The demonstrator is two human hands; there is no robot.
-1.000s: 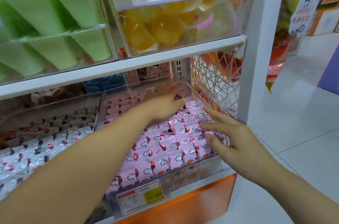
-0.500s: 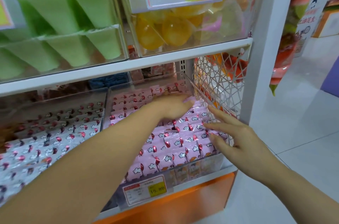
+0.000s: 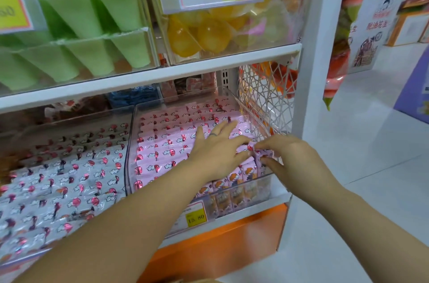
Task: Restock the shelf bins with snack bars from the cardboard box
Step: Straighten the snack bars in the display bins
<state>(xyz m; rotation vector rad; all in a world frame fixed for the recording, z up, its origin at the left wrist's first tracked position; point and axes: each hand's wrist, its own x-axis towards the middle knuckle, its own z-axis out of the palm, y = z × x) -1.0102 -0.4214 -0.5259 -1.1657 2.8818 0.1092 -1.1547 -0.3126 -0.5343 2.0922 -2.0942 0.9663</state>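
A clear plastic bin [image 3: 130,143] on the lower shelf holds rows of pink-wrapped snack bars [image 3: 167,150]. My left hand [image 3: 216,148] lies flat on the bars in the right half of the bin, fingers spread and straight. My right hand [image 3: 287,155] is at the bin's front right corner, its fingertips pinching a pink bar [image 3: 262,151] that stands up among the others. No cardboard box can be made out; only a brown sliver shows at the bottom edge.
A neighbouring bin of white-wrapped bars [image 3: 65,180] sits to the left. Above, a shelf board [image 3: 148,81] carries bins of green cones [image 3: 76,27] and yellow jellies [image 3: 204,32]. A white lattice side panel [image 3: 267,101] and post [image 3: 315,50] close the right. Open floor [image 3: 371,166] lies beyond.
My left hand slid forward and to the right over the bars. My right hand moved in from the bin's side and closed its fingertips on a pink bar at the front right corner.
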